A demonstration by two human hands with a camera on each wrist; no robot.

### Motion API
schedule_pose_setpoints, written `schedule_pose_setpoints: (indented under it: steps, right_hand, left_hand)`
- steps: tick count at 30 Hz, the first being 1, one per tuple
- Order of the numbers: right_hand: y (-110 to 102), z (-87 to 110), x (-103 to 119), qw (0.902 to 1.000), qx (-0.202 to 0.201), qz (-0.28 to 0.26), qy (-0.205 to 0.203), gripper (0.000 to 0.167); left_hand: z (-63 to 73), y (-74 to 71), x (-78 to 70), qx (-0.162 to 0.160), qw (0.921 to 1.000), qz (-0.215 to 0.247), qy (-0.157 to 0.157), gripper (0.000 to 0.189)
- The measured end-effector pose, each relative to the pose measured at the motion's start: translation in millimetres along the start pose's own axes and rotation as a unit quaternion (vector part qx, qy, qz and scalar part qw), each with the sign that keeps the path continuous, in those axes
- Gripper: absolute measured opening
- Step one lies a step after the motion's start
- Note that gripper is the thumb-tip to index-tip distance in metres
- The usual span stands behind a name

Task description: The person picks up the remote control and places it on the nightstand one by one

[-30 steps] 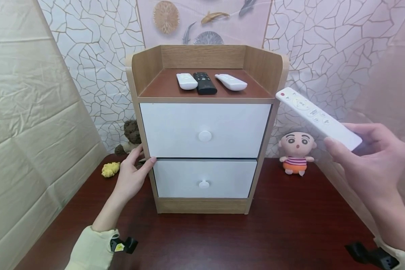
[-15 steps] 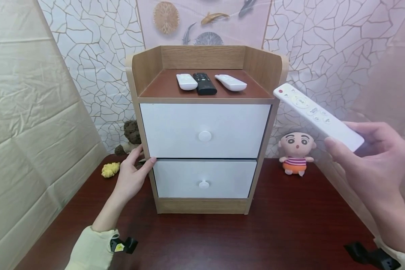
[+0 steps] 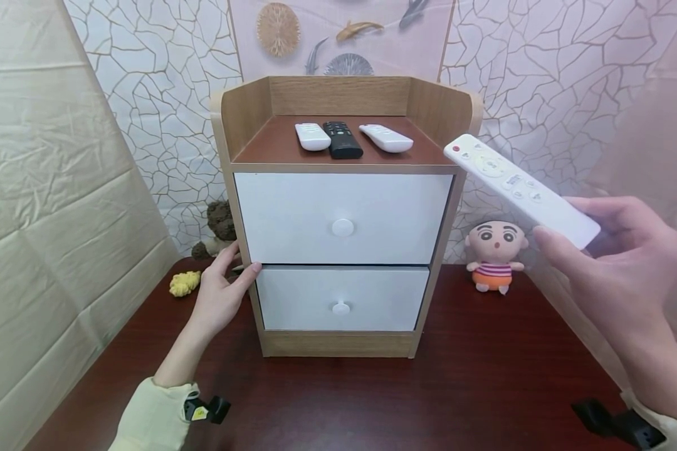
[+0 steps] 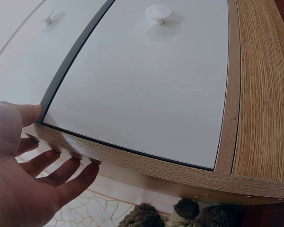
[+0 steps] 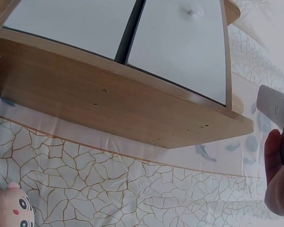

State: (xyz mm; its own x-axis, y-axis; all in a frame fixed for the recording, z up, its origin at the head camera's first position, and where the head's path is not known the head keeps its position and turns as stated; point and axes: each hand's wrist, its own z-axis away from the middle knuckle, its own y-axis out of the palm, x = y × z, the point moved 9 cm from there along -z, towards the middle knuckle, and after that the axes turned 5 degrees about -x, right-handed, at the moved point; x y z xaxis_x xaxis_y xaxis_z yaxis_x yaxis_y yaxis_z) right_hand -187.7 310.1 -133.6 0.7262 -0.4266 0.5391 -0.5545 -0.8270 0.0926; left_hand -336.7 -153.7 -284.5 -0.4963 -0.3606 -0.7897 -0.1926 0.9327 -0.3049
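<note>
A white remote control [image 3: 521, 188] with a red button is pinched between thumb and fingers of my right hand [image 3: 626, 257], raised to the right of a small wooden drawer cabinet [image 3: 338, 344]. The remote tilts with its far end up and left, overlapping the cabinet's right edge in the head view. At the cabinet's left edge, my left hand [image 3: 221, 294] grips the frame, its thumb on the front between the two drawers and its fingers against the outer side. On the cabinet's top lie a white remote [image 3: 313, 136], a black remote [image 3: 342, 139] and another white remote [image 3: 386, 138].
Both white drawers, an upper one [image 3: 293, 213] and a lower one [image 3: 299, 297], are closed, each with a round knob. A striped-shirt plush doll [image 3: 495, 257] sits at right. On the left are a brown plush toy [image 3: 220, 219] and a yellow item [image 3: 185, 284].
My right hand has moved the white remote control slightly left and up, toward the cabinet. My left hand stays at the cabinet's edge.
</note>
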Motion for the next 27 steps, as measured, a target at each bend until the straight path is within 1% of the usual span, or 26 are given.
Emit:
schedule_pose_setpoints:
  steps: [1, 2, 3, 5, 6, 8, 10, 12, 16, 18, 20, 23, 25, 27]
  right_hand:
    - [2, -0.2, 2, 0.9996, 0.009, 0.024, -0.011, 0.034]
    - [3, -0.5, 3, 0.9994, 0.012, 0.030, -0.013, 0.034]
    - [5, -0.6, 5, 0.9991, 0.018, 0.028, -0.025, 0.034]
    - [8, -1.6, 5, 0.9995, 0.022, 0.013, -0.021, 0.033]
    - [10, -2.4, 3, 0.9994, 0.023, 0.021, -0.012, 0.032]
    - [11, -3.9, -2, 0.9994, 0.014, 0.024, 0.019, 0.032]
    - [14, -5.3, -4, 0.9974, 0.012, 0.062, 0.035, 0.032]
    - [19, -7.1, -3, 0.9934, 0.014, 0.109, 0.034, 0.031]
    - [29, -9.1, -7, 0.9839, 0.029, 0.162, 0.070, 0.030]
    - [35, -10.1, -8, 0.9807, 0.037, 0.177, 0.075, 0.032]
    - [42, -11.4, -7, 0.9800, 0.041, 0.185, 0.060, 0.034]
    - [51, -15.5, 1, 0.9810, 0.033, 0.191, 0.003, 0.035]
    - [56, -17.8, 6, 0.9808, 0.026, 0.191, -0.027, 0.034]
    - [59, -19.8, 9, 0.9806, 0.020, 0.191, -0.040, 0.033]
  left_hand:
    - [0.0, -0.1, -0.2, 0.000, 1.0000, 0.000, 0.000, 0.058]
    - [-0.1, -0.2, -0.5, 0.000, 1.0000, -0.001, 0.000, 0.058]
    - [-0.1, -0.4, -0.7, -0.001, 1.0000, -0.001, 0.000, 0.058]
    - [-0.1, -0.7, -1.4, -0.001, 1.0000, -0.002, 0.000, 0.058]
    - [0.0, -0.9, -1.7, -0.001, 1.0000, -0.003, 0.000, 0.058]
    - [0.3, -1.1, -2.1, 0.000, 1.0000, -0.005, 0.000, 0.058]
    - [0.7, -1.2, -2.5, 0.001, 1.0000, -0.007, 0.000, 0.059]
    - [0.9, -1.2, -1.9, 0.001, 1.0000, -0.008, -0.001, 0.059]
    - [0.8, -1.1, -1.7, 0.002, 1.0000, -0.008, -0.001, 0.060]
    - [0.6, -1.0, -2.1, 0.003, 1.0000, -0.009, -0.001, 0.060]
    - [0.4, -0.7, -1.5, 0.002, 1.0000, -0.009, 0.000, 0.061]
    - [0.1, -0.6, -0.5, 0.001, 1.0000, -0.009, 0.001, 0.061]
    - [0.2, -0.7, -0.1, 0.000, 1.0000, -0.009, 0.001, 0.061]
    - [0.4, -0.9, -0.7, 0.000, 1.0000, -0.009, 0.001, 0.061]
